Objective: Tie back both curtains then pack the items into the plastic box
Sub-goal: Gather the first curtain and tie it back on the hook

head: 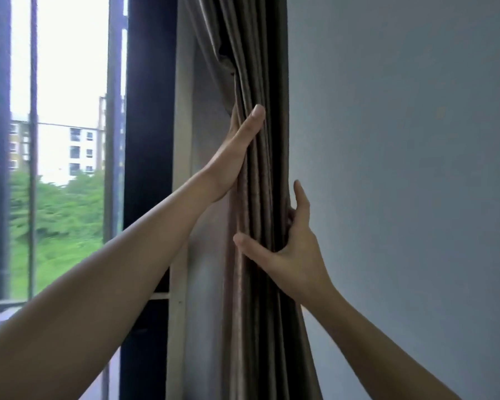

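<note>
Presently the brown pleated fabric curtain (260,67) hangs gathered into a narrow bundle between the dark window frame (145,111) and the pale grey wall (401,140). The left hand (231,160) lies flat and straight, pressing the bundle's left edge. The right hand (295,255), lower down, grips the bundle: thumb across the front, fingers (291,216) curled round the wall side, forefinger raised. No tie-back is in view. Recommendation: compress the pleats evenly, hold the lower grip firm, free the upper hand for the tie, and bind at the gripped height.
</note>
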The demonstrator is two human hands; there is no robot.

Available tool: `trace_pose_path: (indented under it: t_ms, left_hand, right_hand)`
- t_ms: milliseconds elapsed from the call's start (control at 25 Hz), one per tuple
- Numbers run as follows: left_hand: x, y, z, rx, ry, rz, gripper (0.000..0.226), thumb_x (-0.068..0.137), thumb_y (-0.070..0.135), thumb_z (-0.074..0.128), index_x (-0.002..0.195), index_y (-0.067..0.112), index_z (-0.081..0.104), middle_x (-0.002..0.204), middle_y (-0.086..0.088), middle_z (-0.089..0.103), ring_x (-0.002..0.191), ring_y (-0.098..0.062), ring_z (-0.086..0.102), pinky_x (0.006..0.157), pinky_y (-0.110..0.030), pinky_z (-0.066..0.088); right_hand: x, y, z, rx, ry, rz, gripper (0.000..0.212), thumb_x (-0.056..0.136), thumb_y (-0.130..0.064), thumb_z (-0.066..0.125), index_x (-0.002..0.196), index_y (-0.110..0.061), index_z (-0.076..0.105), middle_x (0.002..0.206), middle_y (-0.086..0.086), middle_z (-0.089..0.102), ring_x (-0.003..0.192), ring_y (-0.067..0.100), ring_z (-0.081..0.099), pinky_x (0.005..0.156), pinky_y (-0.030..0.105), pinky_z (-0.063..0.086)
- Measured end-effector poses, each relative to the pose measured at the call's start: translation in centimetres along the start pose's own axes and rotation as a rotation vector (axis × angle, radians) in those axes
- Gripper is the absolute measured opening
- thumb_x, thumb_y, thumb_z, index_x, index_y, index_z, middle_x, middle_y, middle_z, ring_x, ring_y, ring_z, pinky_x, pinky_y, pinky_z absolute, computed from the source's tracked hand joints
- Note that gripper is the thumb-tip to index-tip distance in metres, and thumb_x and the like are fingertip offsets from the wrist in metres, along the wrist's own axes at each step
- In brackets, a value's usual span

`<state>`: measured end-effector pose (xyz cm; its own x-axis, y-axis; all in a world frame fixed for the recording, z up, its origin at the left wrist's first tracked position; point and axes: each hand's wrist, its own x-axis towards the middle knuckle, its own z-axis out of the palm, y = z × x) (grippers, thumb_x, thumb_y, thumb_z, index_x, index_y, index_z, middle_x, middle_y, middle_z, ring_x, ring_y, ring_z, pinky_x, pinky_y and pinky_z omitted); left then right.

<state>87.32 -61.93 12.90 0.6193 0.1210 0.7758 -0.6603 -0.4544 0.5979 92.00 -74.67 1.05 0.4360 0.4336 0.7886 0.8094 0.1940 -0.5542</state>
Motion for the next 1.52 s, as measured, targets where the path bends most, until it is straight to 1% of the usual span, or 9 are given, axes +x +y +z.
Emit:
trace_pose_path:
  t_ms: [160,360,480,640,760,920,1040,1120,1520]
  left_hand:
    - [-4.0,0.8,-2.6,0.051,0.183,0.011,0.072,0.077,0.059,0.06,0.136,0.022,0.039,0.131,0.001,0.055,0.124,-0.016,0.051,0.11,-0.043,0.036]
    - [-10.4,0.6,-7.6,0.281,0.341,-0.069,0.058,0.084,0.045,0.058,0.136,0.029,0.037,0.128,0.013,0.055,0.122,-0.006,0.051,0.108,-0.037,0.037]
    - [-14.5,0.1,-10.0,0.345,0.394,-0.128,0.031,0.094,0.03,0.052,0.123,0.033,0.041,0.113,0.021,0.055,0.099,0.016,0.056,0.088,-0.012,0.043]
    - [-17.8,0.7,-14.2,0.421,0.435,-0.196,0.025,0.098,0.026,0.043,0.124,0.03,0.045,0.116,0.016,0.058,0.105,0.006,0.057,0.09,-0.017,0.045]
    - [-19.0,2.2,-17.5,0.413,0.532,-0.283,0.028,0.096,0.035,0.045,0.121,0.024,0.054,0.115,0.006,0.064,0.11,-0.012,0.059,0.104,-0.036,0.042]
    - [-21.0,4.2,-20.1,0.6,0.551,-0.399,0.026,0.089,0.038,0.049,0.092,0.018,0.065,0.091,-0.004,0.068,0.091,-0.023,0.064,0.091,-0.041,0.046]
    - [-23.1,5.1,-21.5,0.578,0.482,-0.504,0.026,0.098,0.028,0.041,0.094,0.017,0.064,0.094,-0.005,0.069,0.089,-0.02,0.066,0.084,-0.037,0.049]
    - [-25.4,4.5,-22.0,0.61,0.433,-0.569,0.03,0.1,0.028,0.037,0.094,0.014,0.063,0.091,-0.006,0.068,0.08,-0.015,0.066,0.07,-0.028,0.051]
    - [-28.0,-0.7,-20.0,0.658,0.345,-0.771,0.044,0.101,0.033,0.031,0.074,0.006,0.054,0.066,-0.006,0.057,0.058,-0.017,0.058,0.048,-0.02,0.047]
  right_hand:
    - [-1.7,1.3,1.4,0.085,-0.088,0.041,0.051,0.077,-0.072,0.042,0.116,-0.041,0.051,0.122,-0.019,0.052,0.117,0.0,0.047,0.102,0.028,0.041]
    - [-3.6,2.0,4.1,0.26,-0.236,0.188,0.066,0.079,-0.046,0.068,0.133,-0.033,0.032,0.127,-0.016,0.051,0.11,-0.006,0.053,0.102,0.034,0.046]
    - [-4.6,1.8,6.5,0.283,-0.241,0.185,0.085,0.078,-0.039,0.072,0.141,-0.035,0.014,0.133,-0.015,0.046,0.116,-0.002,0.051,0.106,0.039,0.043]
    - [-3.5,-0.9,8.7,-0.169,0.228,-0.275,0.081,0.075,-0.049,0.062,0.141,-0.023,0.023,0.153,0.008,0.016,0.141,0.011,0.016,0.116,0.039,0.019]
    - [-3.4,-5.5,11.3,-0.231,0.15,-0.601,0.046,0.079,-0.032,0.063,0.121,-0.013,0.055,0.139,0.013,0.042,0.131,0.024,0.04,0.108,0.038,0.034]
    - [-6.8,-11.1,17.4,-0.054,-0.35,-0.381,0.043,0.085,-0.034,0.059,0.125,-0.023,0.05,0.143,0.003,0.031,0.132,0.019,0.036,0.106,0.031,0.036]
    - [-8.4,-12.2,21.7,-0.023,-0.463,-0.16,0.057,0.087,-0.033,0.057,0.138,-0.03,0.032,0.155,0.007,-0.014,0.145,0.025,-0.001,0.112,0.033,0.021]
    - [-9.2,-12.0,23.7,-0.063,-0.46,-0.084,0.062,0.088,-0.03,0.055,0.142,-0.029,0.027,0.153,0.01,-0.024,0.143,0.029,-0.005,0.115,0.039,0.018]
    - [-16.0,-5.7,26.5,-0.139,-0.62,0.113,0.071,0.093,-0.037,0.046,0.149,-0.014,0.009,0.154,-0.007,-0.001,0.139,0.018,0.025,0.109,0.019,0.02]
